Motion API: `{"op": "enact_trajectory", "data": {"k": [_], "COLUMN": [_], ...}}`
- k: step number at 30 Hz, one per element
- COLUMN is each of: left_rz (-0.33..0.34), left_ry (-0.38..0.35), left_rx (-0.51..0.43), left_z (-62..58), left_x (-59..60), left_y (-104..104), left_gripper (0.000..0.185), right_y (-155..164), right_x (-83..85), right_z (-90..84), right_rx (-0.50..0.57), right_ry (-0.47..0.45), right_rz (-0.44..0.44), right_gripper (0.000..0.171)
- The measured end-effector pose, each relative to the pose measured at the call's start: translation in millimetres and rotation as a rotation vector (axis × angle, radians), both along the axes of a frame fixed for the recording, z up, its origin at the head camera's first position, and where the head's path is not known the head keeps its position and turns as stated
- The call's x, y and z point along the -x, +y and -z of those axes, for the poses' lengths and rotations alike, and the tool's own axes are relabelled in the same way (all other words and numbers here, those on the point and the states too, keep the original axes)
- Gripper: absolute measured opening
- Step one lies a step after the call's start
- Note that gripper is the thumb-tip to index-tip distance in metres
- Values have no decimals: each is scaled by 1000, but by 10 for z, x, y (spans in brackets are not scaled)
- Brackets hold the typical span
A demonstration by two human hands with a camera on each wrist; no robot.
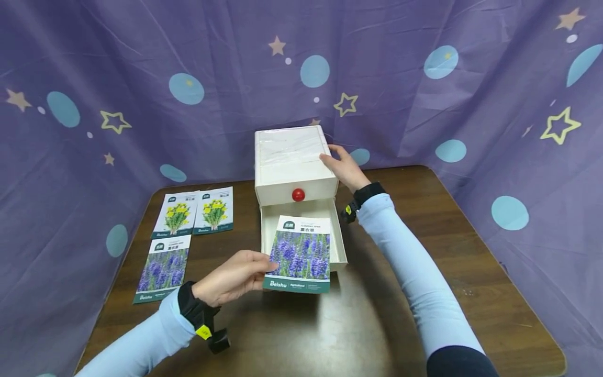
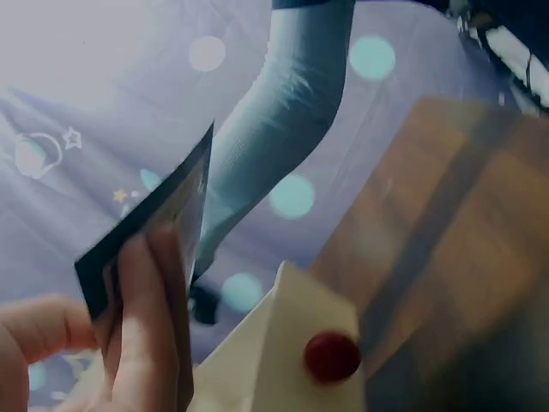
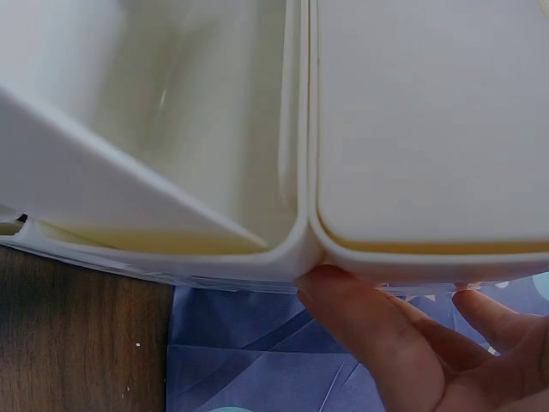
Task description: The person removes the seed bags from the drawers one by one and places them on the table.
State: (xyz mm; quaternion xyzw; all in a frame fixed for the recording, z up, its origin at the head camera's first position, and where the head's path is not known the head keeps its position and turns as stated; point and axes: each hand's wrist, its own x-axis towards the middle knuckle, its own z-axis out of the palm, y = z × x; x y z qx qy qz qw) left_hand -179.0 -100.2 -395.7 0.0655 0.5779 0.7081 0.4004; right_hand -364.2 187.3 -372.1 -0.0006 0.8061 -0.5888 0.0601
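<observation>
Landmark: drawer box (image 1: 294,162), standing at the back middle of the table (image 1: 471,262), just before the backdrop cloth (image 1: 141,63). Low on its front, a pulled-out drawer (image 1: 339,246), reaching toward the near edge. Above that drawer, on the box's shut upper front, a round knob (image 1: 298,195). Over the drawer's near end, a seed packet (image 1: 299,254), pinched at its left edge by the left hand (image 1: 231,277). Against the box's right side, near the top, the right hand (image 1: 343,166). Left of the box, flat on the table, two packets (image 1: 194,212) side by side; before those, nearer the front edge, a third packet (image 1: 162,268).
</observation>
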Motion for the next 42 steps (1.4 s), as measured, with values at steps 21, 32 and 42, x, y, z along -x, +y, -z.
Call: {"op": "enact_trajectory", "data": {"k": [21,32,42], "left_rz": [-371,-479,-437], "left_ry": [254,258,304], "left_rx": [605,726,851], "left_z": [126,732,995], "left_x": [-326,-32,217], "left_y": [-1049,-1484,-1620], "left_gripper": [43,38,31], "right_y": [95,38,-8], "right_x": [-14,-4,8], "right_z": [15,26,-8], "right_rx": [-14,-27,-9], "right_ry": [-38,-18,-7], "right_rz": [25,10,-7], "right_gripper": [66,65,66]}}
